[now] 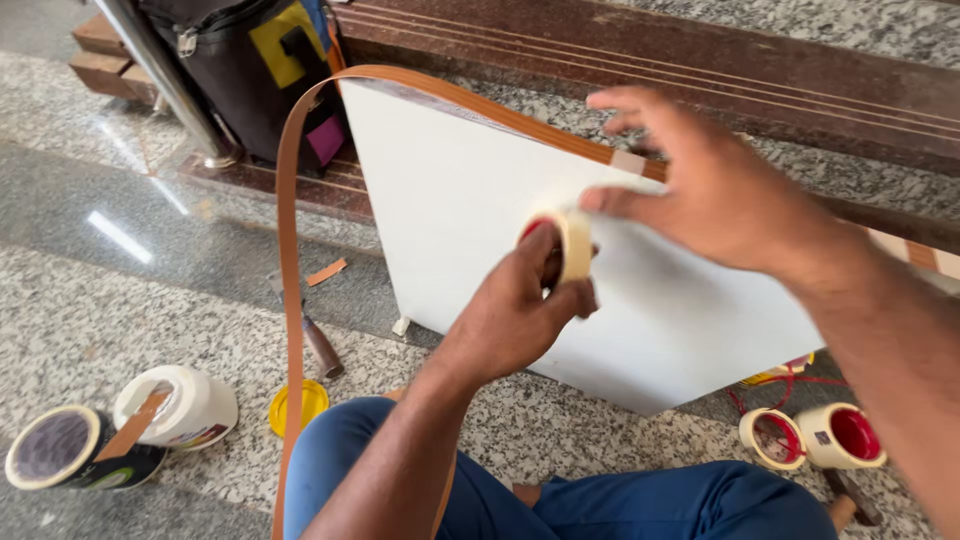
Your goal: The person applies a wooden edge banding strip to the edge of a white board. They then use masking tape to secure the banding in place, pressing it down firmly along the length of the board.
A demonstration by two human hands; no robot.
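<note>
My left hand (pixel 520 315) grips the masking tape roll (pixel 568 243) against the white board (pixel 450 210), my right hand (pixel 715 190) spread open above it.

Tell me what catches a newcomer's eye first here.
At centre, the left hand grips a roll of masking tape against a white board, the right hand spread above it. A long brown edge-banding strip curves off the board's top edge down to the left. White tubs sit on the granite floor at lower left.

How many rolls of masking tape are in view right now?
3: one roll of tape held in the left hand, with the right hand at it, and two spare rolls on the floor at lower right. Others may be hidden.
</note>
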